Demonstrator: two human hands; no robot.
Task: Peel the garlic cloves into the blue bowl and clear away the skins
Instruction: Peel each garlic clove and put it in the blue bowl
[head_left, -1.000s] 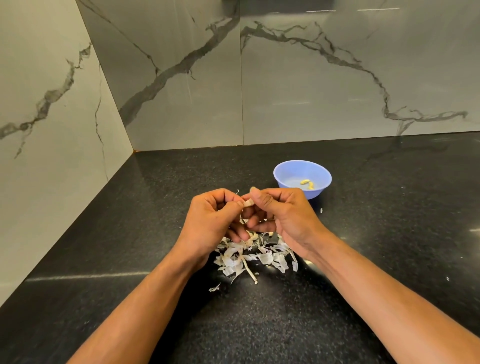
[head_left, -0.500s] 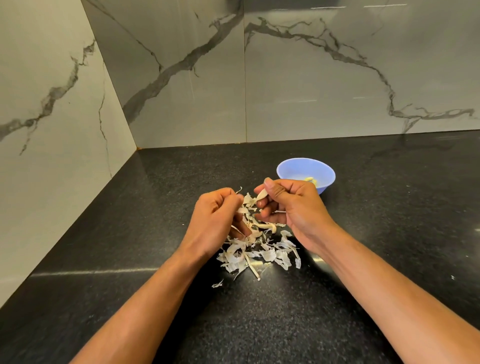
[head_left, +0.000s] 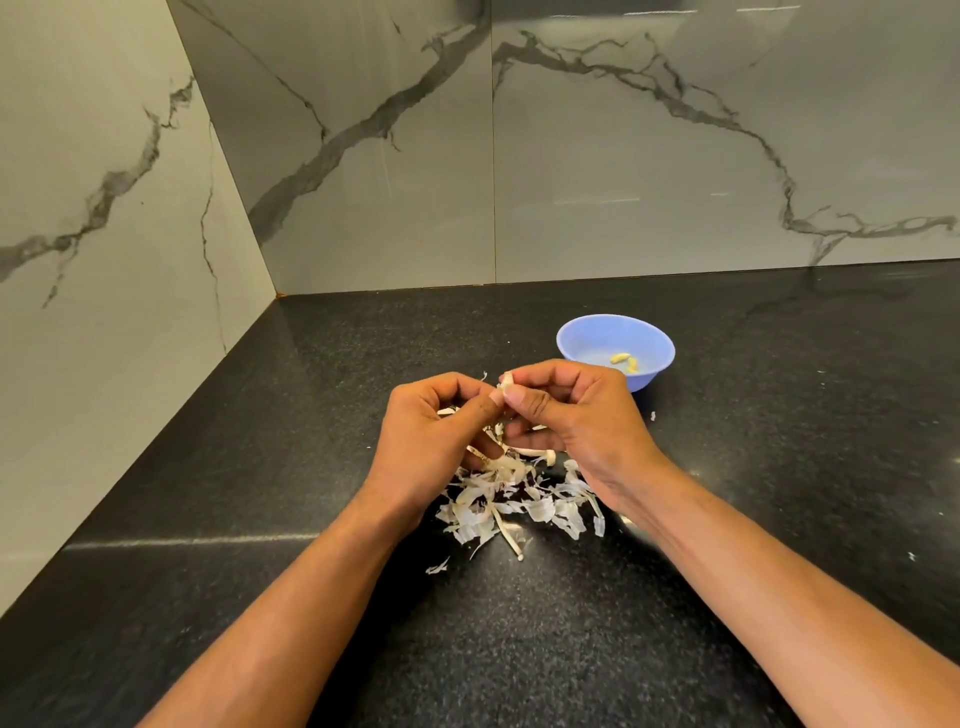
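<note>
My left hand (head_left: 434, 431) and my right hand (head_left: 576, 415) meet above the black counter, fingertips together. Between them they pinch a small pale garlic clove (head_left: 505, 383), mostly hidden by the fingers, with a bit of skin sticking up. Under the hands lies a pile of white garlic skins (head_left: 511, 506) with a couple of thin stems. The blue bowl (head_left: 576, 338) stands just behind my right hand and holds two peeled yellowish cloves (head_left: 626, 361).
The black speckled counter (head_left: 727, 571) meets grey marble walls at the back and at the left, forming a corner (head_left: 278, 293). Small skin flakes lie apart from the pile, one at the front (head_left: 438, 567) and one right of my right hand (head_left: 653, 415).
The hands pulled slightly apart half a second ago, with skin stretched between them, and have come back together on the clove. The view has shifted a little.
</note>
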